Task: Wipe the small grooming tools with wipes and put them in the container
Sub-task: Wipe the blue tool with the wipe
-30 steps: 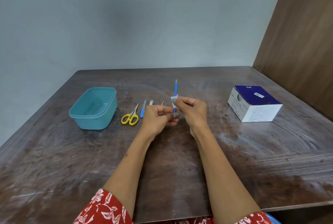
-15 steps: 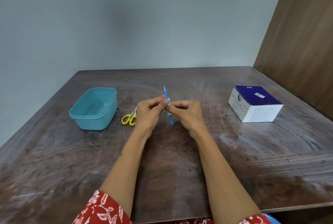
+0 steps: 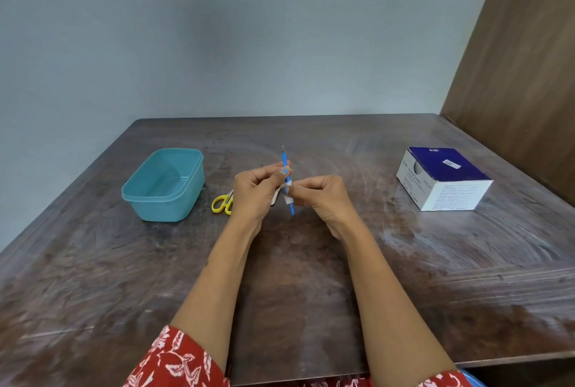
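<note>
A thin blue grooming tool [image 3: 284, 159] with a metal tip stands nearly upright above the table's middle. My left hand [image 3: 255, 190] pinches its upper part between thumb and fingers. My right hand [image 3: 323, 197] pinches a small white wipe [image 3: 288, 187] wrapped round the tool's lower shaft. The teal container [image 3: 165, 184] sits open on the left. Yellow-handled scissors [image 3: 221, 203] lie between the container and my left hand, partly hidden; other tools behind the hand are mostly hidden.
A blue and white box [image 3: 441, 181] stands at the right of the brown table [image 3: 311, 277]. A wooden panel [image 3: 522, 60] rises at the far right, a grey wall behind. The table's front edge is near my sleeves.
The tool turned end over end between my hands. My left hand now pinches it higher up, and the wipe in my right hand sits on the lower shaft.
</note>
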Demonstrator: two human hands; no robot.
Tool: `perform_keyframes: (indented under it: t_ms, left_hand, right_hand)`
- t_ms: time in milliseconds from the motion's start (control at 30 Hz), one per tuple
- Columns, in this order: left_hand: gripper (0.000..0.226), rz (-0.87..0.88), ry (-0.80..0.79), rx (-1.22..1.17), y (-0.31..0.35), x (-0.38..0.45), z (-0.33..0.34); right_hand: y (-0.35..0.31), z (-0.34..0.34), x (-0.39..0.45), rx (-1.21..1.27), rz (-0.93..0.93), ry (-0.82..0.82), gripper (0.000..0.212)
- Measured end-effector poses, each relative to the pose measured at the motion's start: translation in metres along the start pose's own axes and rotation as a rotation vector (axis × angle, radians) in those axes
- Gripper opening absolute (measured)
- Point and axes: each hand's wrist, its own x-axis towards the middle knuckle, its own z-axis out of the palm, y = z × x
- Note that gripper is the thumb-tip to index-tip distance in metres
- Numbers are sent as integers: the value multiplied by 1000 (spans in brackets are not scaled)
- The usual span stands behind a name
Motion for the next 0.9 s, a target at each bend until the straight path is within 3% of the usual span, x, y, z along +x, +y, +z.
perform_keyframes:
  t_ms: [167, 333, 500, 900]
  left_hand:
    - [14, 17, 62, -8, -2, 4, -5]
    - [14, 33, 49, -15, -4, 3, -3]
    - [10, 29, 72, -11, -3, 4, -6]
    - [13, -4, 30, -66, -3, 5, -6]
  right_hand:
    - [-1, 1, -3, -65, 78, -85, 17]
    - [-3, 1, -2, -3, 0, -22, 11]
    - [-1, 0, -3, -69, 81, -118, 15]
    - [1, 1, -2, -142, 50, -84, 15]
